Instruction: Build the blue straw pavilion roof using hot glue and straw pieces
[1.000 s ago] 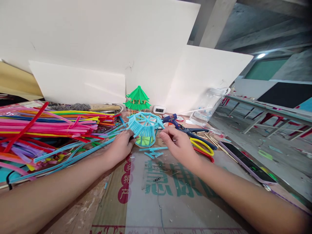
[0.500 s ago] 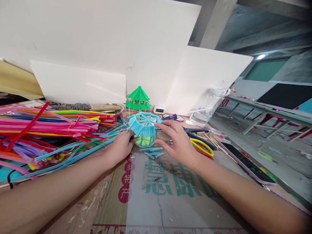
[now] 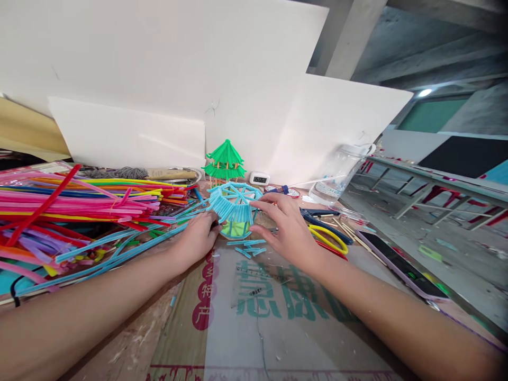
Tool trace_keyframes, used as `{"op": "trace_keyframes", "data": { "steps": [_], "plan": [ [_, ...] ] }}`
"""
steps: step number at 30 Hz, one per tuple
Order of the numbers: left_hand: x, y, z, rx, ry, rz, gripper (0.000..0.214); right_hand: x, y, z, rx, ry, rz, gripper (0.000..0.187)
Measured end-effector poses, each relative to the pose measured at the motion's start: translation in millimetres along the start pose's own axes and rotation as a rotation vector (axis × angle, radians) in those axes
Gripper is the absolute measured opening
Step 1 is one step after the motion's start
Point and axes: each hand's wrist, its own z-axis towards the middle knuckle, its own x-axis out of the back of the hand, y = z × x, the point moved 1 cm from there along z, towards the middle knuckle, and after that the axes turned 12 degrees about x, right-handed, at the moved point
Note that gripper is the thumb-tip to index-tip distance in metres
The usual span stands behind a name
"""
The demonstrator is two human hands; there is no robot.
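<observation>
As the blue model (image 3: 237, 212) likely needs steadying | my left hand (image 3: 198, 234) curls at its left, whether gripping I can't tell | right hand (image 3: 290, 230), wide, flanks its right

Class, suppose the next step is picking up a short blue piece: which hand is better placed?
Probably the right hand: it is spread open, close to the short blue pieces. The left hand is curled beside the blue model, farther from them.

This was a craft workshop in a rough building: bundled pipe cleaners (image 3: 79, 203) crowded the tabletop (image 3: 135, 352), the ceiling (image 3: 436, 37) was bare concrete, and scraps (image 3: 448, 243) littered the floor (image 3: 472, 270).
</observation>
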Motion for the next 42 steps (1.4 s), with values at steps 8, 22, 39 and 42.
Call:
{"op": "trace_keyframes", "data": {
  "steps": [8, 22, 39, 42],
  "plan": [
    [-1.2, -2.1, 0.4, -0.007, -0.013, -0.002, 0.015, -0.3, 0.0, 1.6, 0.016, -0.023, -0.062, 0.045],
    [0.4, 2.6, -1.8, 0.040, -0.010, 0.103, 0.013, 1.9, -0.5, 3.6, 0.021, -0.075, -0.103, 0.047],
    [0.2, 0.8, -0.9, 0.018, -0.012, 0.104, 0.008, -4.4, -2.5, -4.5, 0.140, 0.056, -0.100, 0.021],
    [0.0, 0.6, -0.4, -0.003, -0.014, 0.053, 0.011, -4.5, -2.8, -4.7, 0.135, 0.054, -0.099, 0.016]
  ]
}}
